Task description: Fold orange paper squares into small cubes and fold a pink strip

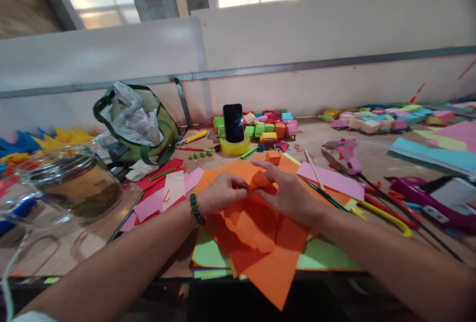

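Observation:
My left hand (222, 194), with a green bead bracelet (197, 209) at the wrist, pinches a small folded orange paper piece (261, 181) from its left side. On the other side, the thumb and fingers of my right hand (289, 191) close around the same piece. Its exact shape is partly hidden by my fingers. Beneath both hands lie orange paper sheets (280, 277), one corner hanging over the table's front edge. Light green sheets (210, 250) are stacked under them. A small orange paper box (273, 157) sits just beyond my right hand.
A phone (233, 123) stands upright in a yellow tape roll (235, 147), before several small coloured paper boxes (260, 130). To the right are a pink glue gun (347, 155) and a purple tool (435, 203). A glass jar (74, 183) and a green bag (163, 123) stand left.

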The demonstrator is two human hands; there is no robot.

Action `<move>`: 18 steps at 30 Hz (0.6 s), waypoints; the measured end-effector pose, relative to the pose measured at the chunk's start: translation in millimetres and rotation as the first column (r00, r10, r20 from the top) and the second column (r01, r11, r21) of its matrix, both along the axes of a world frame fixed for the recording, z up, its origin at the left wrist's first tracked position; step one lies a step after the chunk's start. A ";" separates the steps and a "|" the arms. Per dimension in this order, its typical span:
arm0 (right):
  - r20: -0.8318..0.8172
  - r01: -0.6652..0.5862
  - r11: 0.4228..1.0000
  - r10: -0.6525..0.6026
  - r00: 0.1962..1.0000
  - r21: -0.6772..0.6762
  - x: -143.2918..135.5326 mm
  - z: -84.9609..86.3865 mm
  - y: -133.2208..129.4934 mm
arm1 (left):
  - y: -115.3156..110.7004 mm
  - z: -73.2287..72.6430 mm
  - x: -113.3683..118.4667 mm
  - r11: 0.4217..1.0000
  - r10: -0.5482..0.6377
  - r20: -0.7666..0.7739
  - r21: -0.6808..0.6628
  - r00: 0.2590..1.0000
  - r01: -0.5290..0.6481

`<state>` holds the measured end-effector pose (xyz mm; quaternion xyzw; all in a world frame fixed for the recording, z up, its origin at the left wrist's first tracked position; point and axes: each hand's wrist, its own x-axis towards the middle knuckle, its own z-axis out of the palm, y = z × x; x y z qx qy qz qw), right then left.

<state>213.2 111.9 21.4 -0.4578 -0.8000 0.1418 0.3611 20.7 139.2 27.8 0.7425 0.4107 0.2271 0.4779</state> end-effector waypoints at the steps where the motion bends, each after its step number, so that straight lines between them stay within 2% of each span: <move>1: -0.002 -0.005 1.000 0.005 1.000 0.008 -0.2 -0.5 0.0 | 0.0 -0.8 0.6 0.999 0.015 0.002 0.036 1.000 -0.015; 5: -0.022 0.016 1.000 -0.016 1.000 -0.010 -1.1 -1.9 -0.2 | -1.8 -4.6 4.6 0.987 0.070 -0.001 0.147 0.998 -0.069; 8: -0.069 -0.007 1.000 0.007 0.998 -0.008 -2.3 -0.7 -1.1 | -3.7 -6.7 6.6 0.993 0.018 0.026 0.117 0.999 -0.021; 11: -0.128 -0.012 1.000 0.011 0.992 -0.007 -1.2 0.5 2.5 | -2.5 -7.9 6.0 0.998 0.043 0.106 0.048 0.993 -0.049; 12: -0.151 0.008 0.999 -0.014 0.988 -0.043 -0.1 0.2 5.3 | -1.3 -8.1 5.4 0.997 0.069 0.145 0.035 0.987 -0.075; 14: -0.218 0.014 0.979 -0.059 0.974 -0.204 2.4 -1.7 12.1 | 1.8 -8.1 4.2 0.991 0.123 0.220 0.026 0.968 -0.132; 16: -0.299 -0.050 0.925 -0.070 0.952 -0.377 4.3 -4.1 17.9 | 4.2 -7.6 3.5 0.983 0.170 0.243 0.024 0.955 -0.181; 18: -0.349 -0.114 0.892 -0.052 0.936 -0.437 4.8 -5.5 20.5 | 4.8 -6.8 3.6 0.975 0.219 0.217 -0.006 0.951 -0.223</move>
